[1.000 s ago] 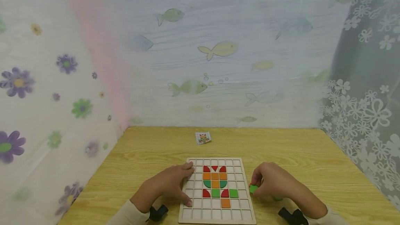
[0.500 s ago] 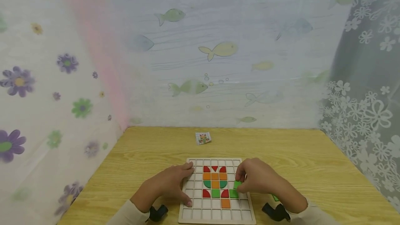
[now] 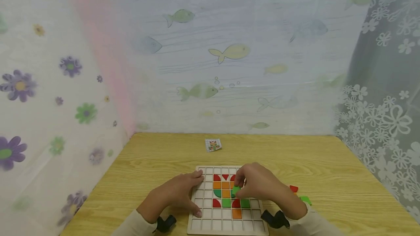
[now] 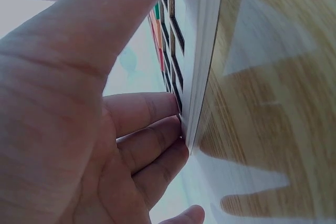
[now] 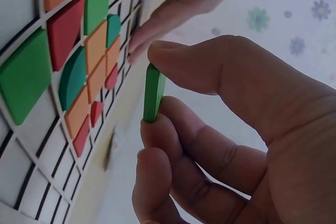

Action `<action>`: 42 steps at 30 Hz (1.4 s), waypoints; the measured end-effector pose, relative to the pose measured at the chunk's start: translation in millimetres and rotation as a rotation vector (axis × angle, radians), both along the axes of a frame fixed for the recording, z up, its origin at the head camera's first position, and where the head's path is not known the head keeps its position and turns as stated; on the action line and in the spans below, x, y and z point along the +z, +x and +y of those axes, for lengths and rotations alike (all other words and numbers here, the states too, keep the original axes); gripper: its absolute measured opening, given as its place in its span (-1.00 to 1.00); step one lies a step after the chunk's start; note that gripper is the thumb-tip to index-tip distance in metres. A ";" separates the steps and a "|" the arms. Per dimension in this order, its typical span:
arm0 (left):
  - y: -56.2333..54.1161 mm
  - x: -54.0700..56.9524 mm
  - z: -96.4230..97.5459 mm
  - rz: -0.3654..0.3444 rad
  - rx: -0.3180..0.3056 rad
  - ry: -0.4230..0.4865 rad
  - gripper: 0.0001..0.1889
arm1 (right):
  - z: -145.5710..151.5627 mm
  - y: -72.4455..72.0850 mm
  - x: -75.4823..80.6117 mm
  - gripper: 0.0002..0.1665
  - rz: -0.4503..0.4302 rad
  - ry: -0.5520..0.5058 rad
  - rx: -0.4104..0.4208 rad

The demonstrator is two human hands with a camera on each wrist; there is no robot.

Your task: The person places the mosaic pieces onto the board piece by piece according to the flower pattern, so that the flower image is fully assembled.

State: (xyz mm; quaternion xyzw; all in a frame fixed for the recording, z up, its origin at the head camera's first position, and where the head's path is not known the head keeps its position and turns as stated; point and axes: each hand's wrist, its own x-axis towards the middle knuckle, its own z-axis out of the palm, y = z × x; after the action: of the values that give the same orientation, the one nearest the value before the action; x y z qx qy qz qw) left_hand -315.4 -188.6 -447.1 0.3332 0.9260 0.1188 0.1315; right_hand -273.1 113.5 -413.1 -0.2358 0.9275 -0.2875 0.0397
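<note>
Your largest reference is the fish-print sheet (image 3: 197,65), standing at 12 o'clock behind the wood-grain surface (image 3: 160,156). The surface carries the gridded board (image 3: 206,225); take clock positions from the board's centre in the head view. Your left hand (image 3: 174,193) is at 9 o'clock, thumb and fingers spread along the board's edge and touching it. Your right hand (image 3: 260,184) is at 2 o'clock, thumb and fingers pinching the green piece (image 3: 236,191). A printed card (image 3: 213,145) lies between 11 and 12 o'clock, well apart from the board. Coloured pieces (image 3: 226,185) sit in the grid, including an orange square (image 3: 237,213) at 5 o'clock. Past your right forearm, at 3 o'clock, a loose green piece (image 3: 306,200) and a loose red piece (image 3: 294,188) lie on the surface. The pinched piece is over the board between 1 and 2 o'clock; the right wrist view shows a gap beneath it.
</note>
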 end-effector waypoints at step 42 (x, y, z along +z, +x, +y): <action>-1.6 0.0 -2.4 0.032 -0.044 0.020 0.23 | -77.5 -6.6 -29.6 -0.79 -0.012 -0.043 0.030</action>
State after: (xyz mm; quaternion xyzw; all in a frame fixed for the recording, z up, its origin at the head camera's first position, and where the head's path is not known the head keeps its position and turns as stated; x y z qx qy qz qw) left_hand -316.9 -191.0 -447.1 0.3566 0.9193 0.1198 0.1158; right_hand -279.7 36.0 -442.7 -0.2489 0.9172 -0.3080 0.0445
